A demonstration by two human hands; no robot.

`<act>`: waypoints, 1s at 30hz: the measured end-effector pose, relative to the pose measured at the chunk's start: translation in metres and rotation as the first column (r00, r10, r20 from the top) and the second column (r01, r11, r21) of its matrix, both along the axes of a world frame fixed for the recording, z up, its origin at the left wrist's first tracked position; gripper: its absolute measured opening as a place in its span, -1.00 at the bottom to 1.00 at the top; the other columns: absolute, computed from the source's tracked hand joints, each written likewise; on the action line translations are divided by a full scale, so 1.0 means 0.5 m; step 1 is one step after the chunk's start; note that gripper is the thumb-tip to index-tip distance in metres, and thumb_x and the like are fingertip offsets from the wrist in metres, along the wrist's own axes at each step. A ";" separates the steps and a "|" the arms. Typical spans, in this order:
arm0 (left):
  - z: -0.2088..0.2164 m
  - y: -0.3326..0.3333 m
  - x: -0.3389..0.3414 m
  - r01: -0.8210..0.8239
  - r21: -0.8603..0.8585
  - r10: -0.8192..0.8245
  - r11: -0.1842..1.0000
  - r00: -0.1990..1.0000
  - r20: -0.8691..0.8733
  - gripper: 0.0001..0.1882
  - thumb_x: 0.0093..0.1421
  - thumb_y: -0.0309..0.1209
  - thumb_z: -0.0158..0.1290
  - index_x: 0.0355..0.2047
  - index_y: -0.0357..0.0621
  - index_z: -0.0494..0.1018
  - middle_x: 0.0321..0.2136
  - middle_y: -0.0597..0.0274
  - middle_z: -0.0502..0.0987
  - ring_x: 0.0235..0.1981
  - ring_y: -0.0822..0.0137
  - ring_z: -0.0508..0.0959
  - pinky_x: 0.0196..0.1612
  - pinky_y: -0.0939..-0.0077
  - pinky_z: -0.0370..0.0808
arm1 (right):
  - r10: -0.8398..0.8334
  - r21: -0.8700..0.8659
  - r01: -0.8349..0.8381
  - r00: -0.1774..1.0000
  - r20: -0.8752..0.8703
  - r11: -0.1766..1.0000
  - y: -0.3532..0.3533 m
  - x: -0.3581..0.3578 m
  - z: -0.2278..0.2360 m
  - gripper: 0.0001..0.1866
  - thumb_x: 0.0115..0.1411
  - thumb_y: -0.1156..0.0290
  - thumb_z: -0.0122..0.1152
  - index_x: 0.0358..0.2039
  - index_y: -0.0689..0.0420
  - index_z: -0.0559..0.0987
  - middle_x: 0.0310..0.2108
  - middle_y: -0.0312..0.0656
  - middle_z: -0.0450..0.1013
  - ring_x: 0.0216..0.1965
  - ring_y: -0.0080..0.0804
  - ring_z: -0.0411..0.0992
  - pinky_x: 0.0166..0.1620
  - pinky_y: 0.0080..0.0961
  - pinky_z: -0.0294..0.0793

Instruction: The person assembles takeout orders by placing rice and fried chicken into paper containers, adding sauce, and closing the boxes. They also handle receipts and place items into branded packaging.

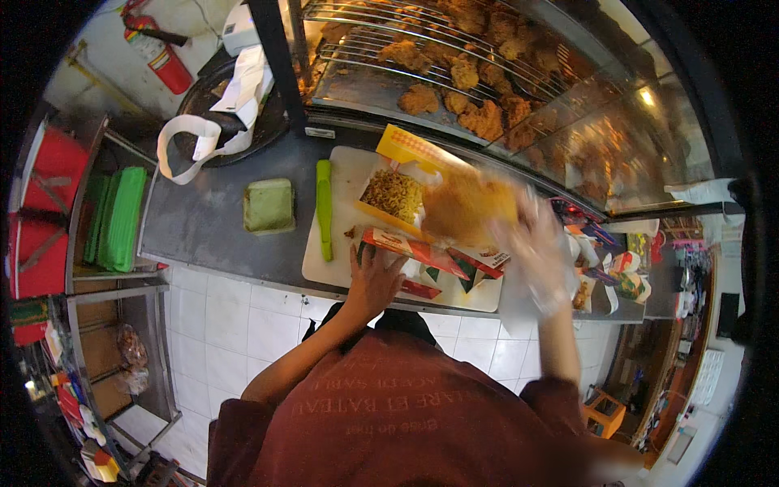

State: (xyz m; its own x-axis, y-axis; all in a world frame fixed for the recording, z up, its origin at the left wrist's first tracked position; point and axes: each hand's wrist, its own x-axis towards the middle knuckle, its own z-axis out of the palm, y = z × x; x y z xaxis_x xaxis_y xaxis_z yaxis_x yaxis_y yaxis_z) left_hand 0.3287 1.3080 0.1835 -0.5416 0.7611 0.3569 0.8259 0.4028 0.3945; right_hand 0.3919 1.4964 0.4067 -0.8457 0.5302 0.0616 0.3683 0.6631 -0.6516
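A yellow, red and white cardboard food box (412,146) lies with its lid raised on a white cutting board (319,268). Brown-yellow rice (391,191) fills its left part. My left hand (376,280) grips the near red flap, fingers curled at its left corner. Over the box's right part is a large flat piece of fried chicken (466,204), smeared by motion. In a clear plastic glove, my right hand (531,247) is blurred too; its fingers close on the chicken's right edge. A bright green pair of tongs or similar tool (324,209) rests left of the box.
Beyond the counter (195,215) stands a glass display case with fried chicken pieces (483,122) on wire racks (365,57). A small square green container (269,206) sits to the left. Further back are a round black pan (272,122) and a white strap-like item (185,138). Packets (625,264) crowd the right.
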 end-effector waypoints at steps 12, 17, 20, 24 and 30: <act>-0.004 0.038 -0.033 0.025 -0.045 -0.017 0.999 0.985 0.172 -0.43 -0.20 -0.12 0.23 -0.17 -0.13 0.43 -0.09 -0.06 0.31 0.00 -0.16 0.24 0.04 -0.01 0.22 | -0.523 -0.825 -0.354 0.848 -0.084 -0.441 -0.150 0.150 -0.418 -0.47 0.18 0.12 -0.04 0.08 0.16 0.26 0.02 -0.02 0.31 0.01 -0.14 0.36 0.02 -0.21 0.43; 0.020 0.003 -0.044 -0.077 -0.035 0.083 0.996 0.970 0.230 -0.53 -0.28 -0.30 0.30 -0.29 -0.10 0.47 -0.17 0.01 0.29 -0.14 0.00 0.29 -0.08 0.20 0.25 | -0.599 -0.944 -0.272 0.794 -0.108 -0.190 -0.156 0.052 -0.440 -0.51 0.17 0.22 -0.03 0.09 0.15 0.24 0.02 0.03 0.30 0.03 -0.07 0.32 0.07 -0.18 0.37; 0.031 -0.018 -0.038 -0.226 -0.085 0.240 0.970 0.944 0.228 -0.56 -0.27 -0.36 0.30 -0.31 -0.10 0.45 -0.16 0.02 0.27 -0.15 0.02 0.29 -0.10 0.20 0.28 | -0.600 -0.982 -0.187 0.787 -0.142 -0.013 -0.161 0.049 -0.459 -0.49 0.14 0.30 0.05 0.07 0.20 0.24 -0.03 0.05 0.32 -0.02 -0.05 0.35 0.03 -0.19 0.41; 0.034 -0.033 -0.028 -0.277 -0.022 0.270 0.961 0.910 0.315 -0.53 -0.18 -0.37 0.29 -0.21 -0.05 0.40 -0.13 -0.05 0.24 -0.10 -0.09 0.32 -0.06 0.15 0.33 | -0.550 -0.923 0.125 0.828 -0.105 0.364 -0.116 0.077 -0.496 -0.58 0.14 0.13 0.15 -0.12 0.18 0.42 -0.27 -0.15 0.45 -0.21 -0.31 0.41 -0.14 -0.41 0.44; 0.024 -0.026 -0.014 -0.367 0.024 0.326 0.930 0.852 0.410 -0.49 -0.16 -0.35 0.29 -0.17 -0.08 0.35 -0.06 -0.06 0.19 -0.11 -0.14 0.39 -0.16 0.14 0.42 | 0.410 -0.027 -0.416 0.880 0.240 0.909 0.003 0.057 -0.501 -0.56 0.07 0.36 0.13 -0.05 0.28 0.39 -0.29 -0.02 0.47 -0.25 -0.16 0.44 -0.17 -0.31 0.44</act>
State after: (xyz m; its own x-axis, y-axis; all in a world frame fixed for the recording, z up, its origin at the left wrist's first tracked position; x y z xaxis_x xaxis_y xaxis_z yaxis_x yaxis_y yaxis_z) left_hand 0.3218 1.2952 0.1954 -0.8739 0.4706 0.1214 0.4087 0.5764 0.7077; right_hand 0.4205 1.4979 0.1563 -0.9789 0.1301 -0.1578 0.1974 0.8034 -0.5618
